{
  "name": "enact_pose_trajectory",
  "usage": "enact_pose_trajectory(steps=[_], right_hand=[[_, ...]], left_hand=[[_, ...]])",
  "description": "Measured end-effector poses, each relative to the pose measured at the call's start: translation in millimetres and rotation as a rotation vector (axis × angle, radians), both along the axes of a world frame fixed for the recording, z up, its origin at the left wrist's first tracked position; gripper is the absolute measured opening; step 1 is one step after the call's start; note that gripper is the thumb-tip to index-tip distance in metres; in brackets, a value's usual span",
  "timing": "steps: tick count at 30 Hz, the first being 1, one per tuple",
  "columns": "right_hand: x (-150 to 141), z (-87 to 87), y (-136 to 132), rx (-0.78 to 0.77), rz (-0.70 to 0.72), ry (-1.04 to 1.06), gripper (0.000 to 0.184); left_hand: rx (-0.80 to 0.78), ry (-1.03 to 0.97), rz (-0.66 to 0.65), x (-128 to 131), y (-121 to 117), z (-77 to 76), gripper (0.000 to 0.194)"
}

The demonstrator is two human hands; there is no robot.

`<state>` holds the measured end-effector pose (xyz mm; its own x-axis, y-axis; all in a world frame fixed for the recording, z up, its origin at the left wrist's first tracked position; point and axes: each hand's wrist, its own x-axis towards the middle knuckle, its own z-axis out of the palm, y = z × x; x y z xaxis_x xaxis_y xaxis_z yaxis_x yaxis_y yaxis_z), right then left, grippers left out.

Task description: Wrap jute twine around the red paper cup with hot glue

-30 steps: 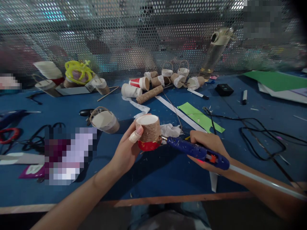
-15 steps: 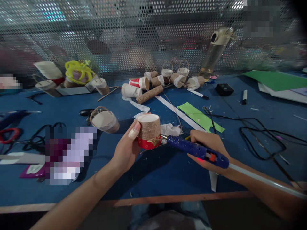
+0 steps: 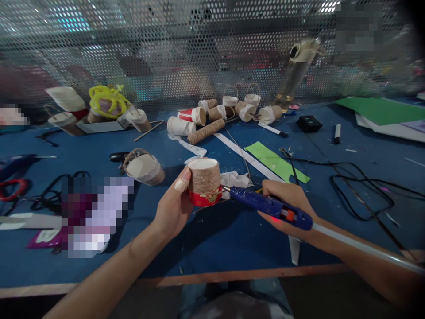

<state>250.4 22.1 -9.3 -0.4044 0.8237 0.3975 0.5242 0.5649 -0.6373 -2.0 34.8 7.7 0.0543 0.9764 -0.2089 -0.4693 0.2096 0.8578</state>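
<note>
My left hand (image 3: 175,201) is closed round a paper cup (image 3: 205,179) wound with brown twine over its upper part, with a red patterned band showing at the bottom. The cup stands upright above the table, its white rim on top. In my right hand (image 3: 290,199) is a blue glue gun (image 3: 265,204) with an orange part and a glue stick (image 3: 361,248) jutting from its back. The gun's metal tip points left, at the right side of the cup near the twine's lower edge; whether it touches cannot be told.
A lace-trimmed little basket (image 3: 146,169) stands left of the cup. Behind lie a twine roll (image 3: 206,131), stacked paper cups (image 3: 192,116), a green paper strip (image 3: 275,161) and a tilted bottle (image 3: 294,75) by the perforated metal screen (image 3: 166,48). A black cable (image 3: 361,166) loops at right.
The cup has turned slightly in my left hand, so the band's gold pattern faces more to the front. The glue gun's tip stays at the cup's right side.
</note>
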Motion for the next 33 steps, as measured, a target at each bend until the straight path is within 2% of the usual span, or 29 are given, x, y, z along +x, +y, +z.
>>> enact_pose_trajectory(steps=[7,12,17,19,21,26,30,33], right_hand=[[-1,0.3,2,-0.109,-0.095,0.133,0.03],[-7,3.4,1,-0.146,-0.098,0.31,0.01],[-17,1.2,0,-0.356,-0.013,0.5,0.029],[-19,-2.5,0,-0.392,0.003,0.539,0.033],[-19,-5.6,1,-0.404,-0.009,0.554,0.033],[-21,-5.5,2,-0.336,-0.042,0.468,0.018],[-21,-1.5,0,-0.414,0.02,0.555,0.018],[-18,1.4,1,-0.459,0.032,0.529,0.019]], left_hand=[[0.017,-0.025,-0.055,-1,-1,-3.1,0.04],[0.04,-0.003,-0.122,-1,-2,-6.8,0.042],[0.032,0.035,-0.143,1,-3,-8.8,0.039],[0.049,0.038,-0.169,3,-4,-9.3,0.039],[0.065,0.04,-0.181,4,-4,-9.9,0.038],[0.069,0.054,-0.196,4,-4,-11.0,0.035],[0.07,0.069,-0.179,4,-4,-11.9,0.034],[0.073,0.082,-0.171,3,-3,-13.3,0.034]])
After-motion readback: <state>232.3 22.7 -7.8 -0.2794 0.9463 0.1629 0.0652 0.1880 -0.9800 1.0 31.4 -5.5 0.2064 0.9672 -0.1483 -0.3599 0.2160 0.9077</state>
